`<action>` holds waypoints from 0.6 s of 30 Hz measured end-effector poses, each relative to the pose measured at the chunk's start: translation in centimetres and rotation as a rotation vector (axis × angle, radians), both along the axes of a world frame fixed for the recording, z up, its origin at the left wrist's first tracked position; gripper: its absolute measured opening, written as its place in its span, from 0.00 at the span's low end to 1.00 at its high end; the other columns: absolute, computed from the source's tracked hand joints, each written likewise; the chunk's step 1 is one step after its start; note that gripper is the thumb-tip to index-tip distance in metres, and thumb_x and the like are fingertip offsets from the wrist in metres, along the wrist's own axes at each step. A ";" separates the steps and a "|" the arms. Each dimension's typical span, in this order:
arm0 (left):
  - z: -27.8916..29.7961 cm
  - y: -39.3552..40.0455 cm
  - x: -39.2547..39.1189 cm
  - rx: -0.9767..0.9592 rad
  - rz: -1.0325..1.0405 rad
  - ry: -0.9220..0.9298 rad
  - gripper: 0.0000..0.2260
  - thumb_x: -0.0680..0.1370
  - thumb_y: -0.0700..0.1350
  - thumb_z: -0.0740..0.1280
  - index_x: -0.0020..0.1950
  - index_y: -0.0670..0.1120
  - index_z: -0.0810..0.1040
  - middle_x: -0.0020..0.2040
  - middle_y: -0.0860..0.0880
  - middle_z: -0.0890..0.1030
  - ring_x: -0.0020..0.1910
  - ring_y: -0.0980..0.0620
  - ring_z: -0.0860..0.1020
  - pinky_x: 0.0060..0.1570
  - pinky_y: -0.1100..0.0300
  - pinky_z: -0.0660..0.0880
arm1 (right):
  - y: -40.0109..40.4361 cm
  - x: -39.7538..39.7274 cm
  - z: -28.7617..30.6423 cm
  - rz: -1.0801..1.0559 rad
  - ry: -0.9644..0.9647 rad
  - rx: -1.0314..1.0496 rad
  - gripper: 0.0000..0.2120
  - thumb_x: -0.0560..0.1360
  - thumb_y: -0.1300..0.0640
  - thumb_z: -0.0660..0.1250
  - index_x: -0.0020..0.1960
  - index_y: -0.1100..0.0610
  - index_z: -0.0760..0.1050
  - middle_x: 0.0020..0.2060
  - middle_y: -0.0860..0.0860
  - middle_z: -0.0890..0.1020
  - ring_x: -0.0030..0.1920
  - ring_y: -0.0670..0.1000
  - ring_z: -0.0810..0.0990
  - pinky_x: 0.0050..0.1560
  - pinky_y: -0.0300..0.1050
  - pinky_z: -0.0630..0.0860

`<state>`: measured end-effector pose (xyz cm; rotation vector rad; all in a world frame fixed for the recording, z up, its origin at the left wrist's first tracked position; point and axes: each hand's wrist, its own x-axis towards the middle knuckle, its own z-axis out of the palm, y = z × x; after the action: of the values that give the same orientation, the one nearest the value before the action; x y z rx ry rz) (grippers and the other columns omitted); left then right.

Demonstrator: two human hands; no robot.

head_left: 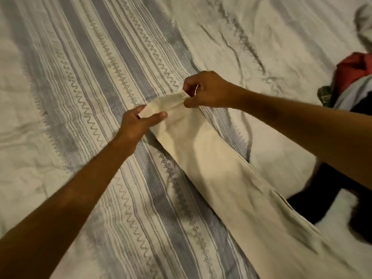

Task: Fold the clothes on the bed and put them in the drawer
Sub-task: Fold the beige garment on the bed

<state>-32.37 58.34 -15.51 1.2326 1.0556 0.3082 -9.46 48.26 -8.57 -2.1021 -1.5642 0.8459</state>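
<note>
Cream trousers (217, 170) lie lengthwise on striped bedspread (84, 81), leg end lifted at the far end. Left hand (138, 123) pinches 1 corner of the hem between thumb and fingers; right hand (207, 90) pinches the other corner, fingers curled. Hands near each other, hem stretched between. Heap of clothes (350, 85) at right edge; dark garment (326, 190) beside the trousers.

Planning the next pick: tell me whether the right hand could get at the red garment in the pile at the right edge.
Probably not yet: the right hand is pinching the cream trousers hem. Once it lets go, nothing blocks the way to the red garment.
</note>
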 end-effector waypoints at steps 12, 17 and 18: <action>8.3 -28.1 -2.8 1.266 -0.584 -0.217 0.11 0.80 0.56 0.70 0.49 0.49 0.85 0.43 0.52 0.83 0.45 0.48 0.76 0.47 0.53 0.65 | -32.0 -2.9 7.5 -0.223 -0.041 0.211 0.10 0.71 0.62 0.69 0.52 0.56 0.79 0.32 0.47 0.82 0.34 0.48 0.81 0.40 0.47 0.77; 1.0 -39.7 -2.4 1.338 -0.974 -0.039 0.14 0.67 0.46 0.79 0.50 0.51 0.83 0.44 0.51 0.82 0.45 0.44 0.80 0.45 0.51 0.71 | -46.0 -9.6 -3.8 -0.938 0.464 0.176 0.14 0.80 0.69 0.66 0.63 0.57 0.75 0.50 0.56 0.85 0.47 0.55 0.85 0.46 0.54 0.83; -0.5 -41.3 -2.3 1.322 -1.049 0.063 0.15 0.66 0.46 0.78 0.51 0.51 0.82 0.45 0.51 0.82 0.45 0.44 0.80 0.44 0.51 0.72 | -47.0 -11.2 -6.0 -1.182 0.697 0.183 0.11 0.82 0.67 0.64 0.62 0.56 0.74 0.46 0.56 0.84 0.42 0.54 0.84 0.42 0.53 0.81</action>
<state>-34.64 17.09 -16.04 2.7776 -0.0118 0.1014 -20.68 1.28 -14.58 -1.8128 0.0366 0.7571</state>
